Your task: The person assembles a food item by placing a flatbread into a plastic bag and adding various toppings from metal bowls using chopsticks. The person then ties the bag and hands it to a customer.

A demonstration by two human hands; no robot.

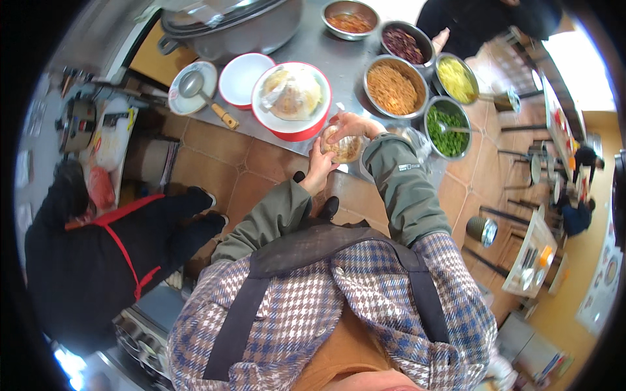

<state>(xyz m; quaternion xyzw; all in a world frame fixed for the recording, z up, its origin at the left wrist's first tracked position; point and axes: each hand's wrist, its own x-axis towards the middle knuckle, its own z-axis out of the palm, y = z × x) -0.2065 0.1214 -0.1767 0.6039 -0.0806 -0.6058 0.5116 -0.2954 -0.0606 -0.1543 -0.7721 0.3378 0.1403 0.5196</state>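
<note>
Near the front edge of the metal table, both my hands are on a round, light-brown piece of food that looks like a filled bread (343, 149). My left hand (319, 165) is closed round its left side, fingers along the edge. Over its top bends my right hand (354, 125), fingertips pressed to the upper side. Just left of them stands a red-and-white basin (321, 122), heaped with pale flat pieces in a clear plastic bag (291, 98). By my right wrist lies some crumpled clear plastic (415, 138).
Metal bowls of shredded orange food (391, 88), chopped greens (441, 119) and yellow shreds (455, 79) stand at the right. Left are a white bowl (244, 77), a plate (179, 103) with a ladle (217, 111), and a big grey pot (241, 39). A person in a red-strapped apron (124, 247) is at left.
</note>
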